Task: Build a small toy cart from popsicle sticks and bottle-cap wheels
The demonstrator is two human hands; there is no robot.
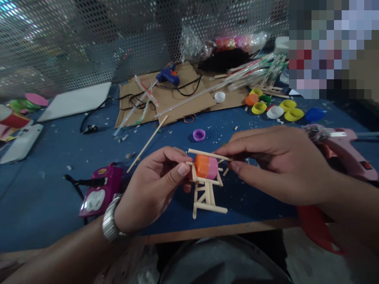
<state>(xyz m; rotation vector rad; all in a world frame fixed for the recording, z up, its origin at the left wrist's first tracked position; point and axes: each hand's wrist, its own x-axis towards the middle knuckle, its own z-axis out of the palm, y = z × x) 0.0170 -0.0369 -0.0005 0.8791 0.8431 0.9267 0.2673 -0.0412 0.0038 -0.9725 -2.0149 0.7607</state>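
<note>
Between my hands is a small frame of wooden sticks (209,194), with an orange and pink piece like joined bottle caps (206,166) set in its upper part. My left hand (156,185) pinches the frame's upper left side between thumb and fingers. My right hand (272,161) grips the right end of a short wooden stick (207,154) with thumb and forefinger. That stick lies across the top of the orange and pink piece; whether it touches is hard to tell. Beyond my hands a purple cap (199,135) rests on the blue table.
A pink glue gun (346,146) lies at right, a blue glue gun (168,75) on cardboard (186,94) at the back. Several coloured caps (275,112) sit back right, beside wrapped sticks (254,73). A purple box (102,191) with a cord and a loose stick (147,144) are at left.
</note>
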